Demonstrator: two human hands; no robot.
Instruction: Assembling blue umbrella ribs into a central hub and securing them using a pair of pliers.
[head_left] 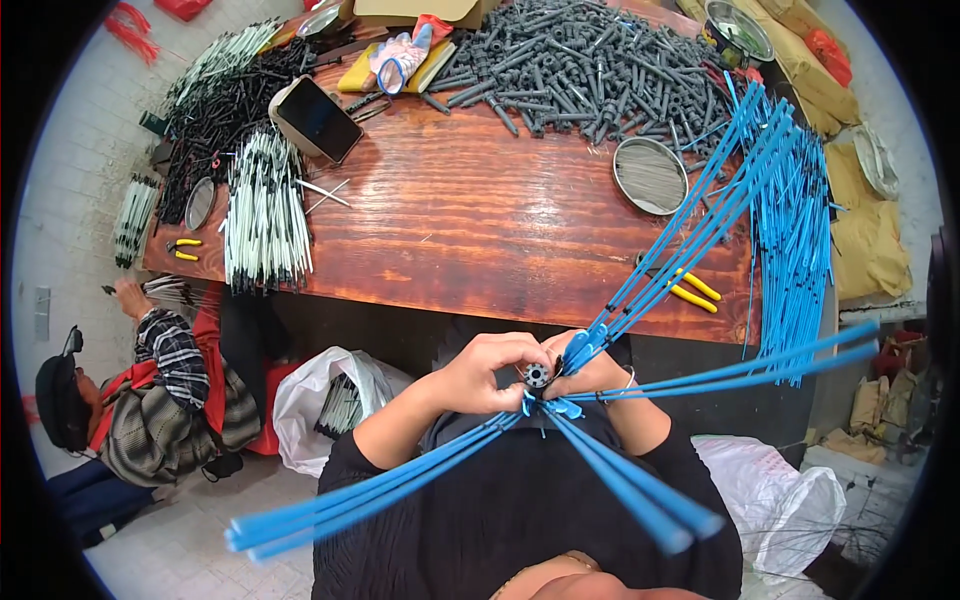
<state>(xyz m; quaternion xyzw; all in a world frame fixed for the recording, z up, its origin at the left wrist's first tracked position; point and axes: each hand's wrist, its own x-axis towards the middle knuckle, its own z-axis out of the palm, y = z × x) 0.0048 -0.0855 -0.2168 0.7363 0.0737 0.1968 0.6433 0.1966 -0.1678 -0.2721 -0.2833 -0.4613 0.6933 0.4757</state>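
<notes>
A small dark hub (537,375) is pinched between left hand (487,370) and right hand (590,372), both closed, blue ribs (690,225) radiating far-right and near.

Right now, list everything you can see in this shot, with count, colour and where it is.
wooden table: one, red-brown, centre
grey plastic hubs: a large heap, dark grey, table's far right
blue ribs: many, bright blue, hanging over the table's right edge
white ribs: a bundle, white with dark tips, table's left edge
black parts: a heap, black, far left of table
round metal trays: several, silver, one holds thin wires right of centre
pliers: two, yellow handles, one near right edge, one far left
phone: one, dark screen, far left
white plastic bags: two, on the floor
seated person: one, lower left
left hand: grip on small dark hub
right hand: grip on fanned blue ribs
</notes>
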